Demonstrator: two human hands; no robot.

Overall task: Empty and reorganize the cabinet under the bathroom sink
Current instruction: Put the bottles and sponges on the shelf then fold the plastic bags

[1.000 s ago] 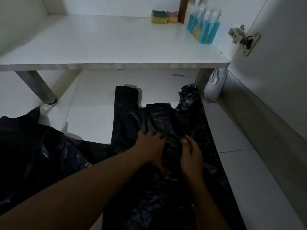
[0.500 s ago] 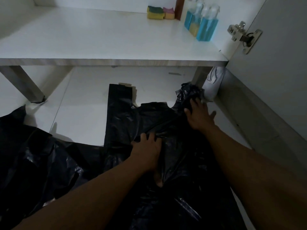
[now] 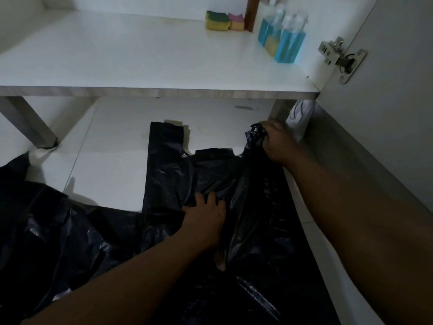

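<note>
Your left hand, fingers nearly straight, presses the middle of the black crinkled plastic carrier bag spread on the white tiled floor; its long axis runs away from you; farther off, your right hand clenches the crumpled right handle, below the white cabinet shelf.

- Black plastic bag: glossy, creased, vest-type. It lies spread on the floor before the cabinet, handles toward it.
- Handle strap: lies flat and straight. The other strap is bunched and gripped by the right hand.
- Left hand: presses palm-down on the bag's middle.
- Cabinet shelf: white. Two sponges and bottles of blue liquid stand at its back right.
</note>
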